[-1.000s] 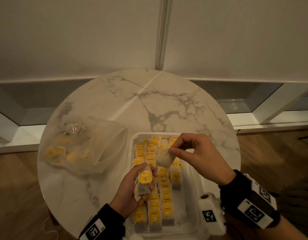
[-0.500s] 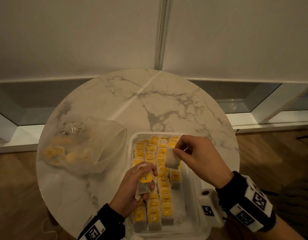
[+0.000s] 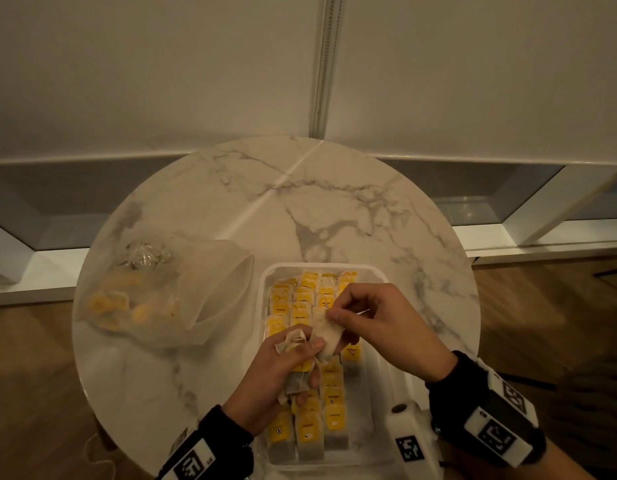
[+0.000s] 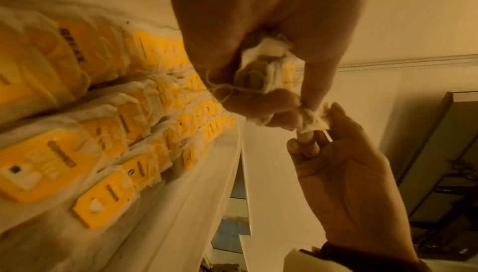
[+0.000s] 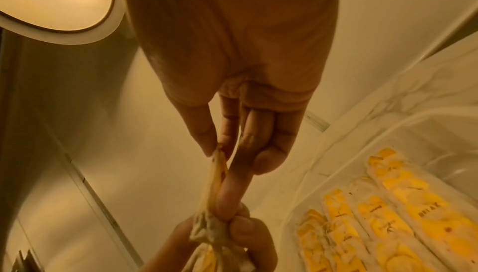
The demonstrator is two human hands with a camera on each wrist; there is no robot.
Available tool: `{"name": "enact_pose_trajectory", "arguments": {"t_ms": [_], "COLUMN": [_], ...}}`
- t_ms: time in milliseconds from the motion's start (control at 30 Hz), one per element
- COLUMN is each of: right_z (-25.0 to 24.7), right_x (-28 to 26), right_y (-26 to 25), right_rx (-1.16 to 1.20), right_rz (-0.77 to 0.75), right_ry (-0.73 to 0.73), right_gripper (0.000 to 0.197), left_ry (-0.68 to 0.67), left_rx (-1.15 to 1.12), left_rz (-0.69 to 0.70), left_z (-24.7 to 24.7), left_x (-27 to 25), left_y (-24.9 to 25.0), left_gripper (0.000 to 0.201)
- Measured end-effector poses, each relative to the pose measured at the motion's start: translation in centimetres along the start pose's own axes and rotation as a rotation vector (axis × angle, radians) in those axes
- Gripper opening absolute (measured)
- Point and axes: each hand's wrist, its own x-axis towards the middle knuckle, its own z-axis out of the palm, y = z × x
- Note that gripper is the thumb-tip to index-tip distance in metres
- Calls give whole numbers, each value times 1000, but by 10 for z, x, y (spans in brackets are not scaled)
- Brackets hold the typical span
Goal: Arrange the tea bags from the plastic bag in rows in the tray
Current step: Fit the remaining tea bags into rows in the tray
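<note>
I see both hands meeting above the white tray [image 3: 378,389], which sits on the round marble desk [image 3: 334,209]. My left hand [image 3: 272,372] is clenched around a small bunch of tea bags [image 3: 296,379], their crumpled paper tops sticking out above the thumb. My right hand [image 3: 376,323] pinches the upper edge of one pale tea bag [image 3: 326,336] between thumb and fingertips; half a second ago that bag hung alone over the tray's far half, and now it has come down and toward me until its lower end touches the left hand's fingers. The left hand has also risen a little to meet it. In the right wrist view the bag stretches from the right fingertips [image 5: 207,149] into the left hand's grip. Three full rows of yellow-tagged tea bags [image 3: 310,341] lie in the tray, with a short fourth row started at its right. The clear plastic bag [image 3: 161,292], with yellow tags showing through it, lies on the desk just left of the tray, unmoved.
</note>
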Motion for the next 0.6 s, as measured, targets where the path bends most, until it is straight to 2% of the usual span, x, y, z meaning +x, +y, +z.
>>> {"name": "enact_pose_trajectory", "arguments": {"t_ms": [67, 133, 233, 333, 433, 600], "right_z": [-1, -5, -9, -15, -17, -24], "right_x": [0, 0, 1, 3, 4, 5], "right_y": [2, 4, 5, 6, 7, 14], "right_rx": [45, 56, -54, -234, -261, -299], "right_rz": [-9, -36, -107, -148, -167, -236], "right_ry": [-26, -80, -165, -196, -224, -166], "right_gripper": [13, 26, 43, 31, 15, 8], "left_ry": [-7, -14, -18, -35, -43, 31], "left_rx": [-21, -42, -69, -83, -69, -70], "left_rz": [-18, -44, -89, -116, -130, -136], "left_z": [-1, -1, 0, 0, 0, -1], "left_x": [0, 0, -1, 0, 0, 5], "left_y": [0, 0, 0, 0, -2, -4], "left_gripper": [24, 19, 15, 13, 15, 41]}}
